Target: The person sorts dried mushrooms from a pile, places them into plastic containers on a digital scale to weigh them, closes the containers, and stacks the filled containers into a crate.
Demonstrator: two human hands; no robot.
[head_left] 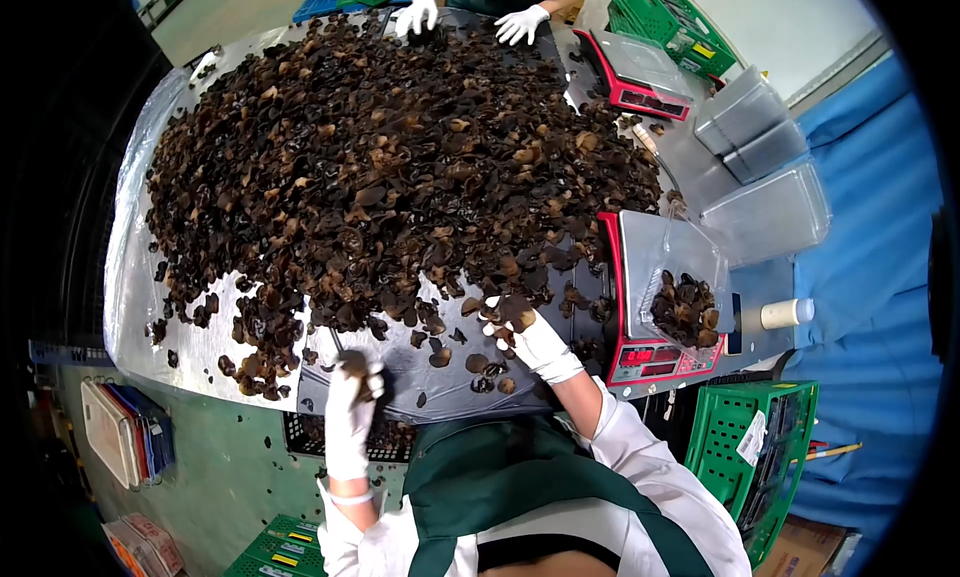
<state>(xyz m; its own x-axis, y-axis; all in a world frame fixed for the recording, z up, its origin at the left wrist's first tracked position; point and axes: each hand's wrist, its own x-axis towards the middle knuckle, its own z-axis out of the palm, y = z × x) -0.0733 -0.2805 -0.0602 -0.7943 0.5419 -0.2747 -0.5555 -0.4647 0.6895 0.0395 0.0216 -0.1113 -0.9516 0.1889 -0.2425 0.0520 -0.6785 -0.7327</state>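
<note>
A large heap of dark brown wood ear mushrooms (400,167) covers most of the table (400,362). My left hand (350,427), in a white glove, is at the near edge, with its fingers closed round a dark wood ear piece (354,363); it is slightly blurred. My right hand (540,345), also gloved, pinches a brown wood ear piece (516,311) just short of the heap. A few loose pieces (486,384) lie between the hands. To the right, a clear plastic box (708,245) holding some wood ears rests on a red-framed digital scale (634,267).
Across the table, a co-worker's two gloved hands (522,24) touch the far edge of the heap. A second scale (640,67) and stacked clear boxes (742,117) stand at right. A green crate (722,427) is beside me; a black crate (300,437) sits below the table edge.
</note>
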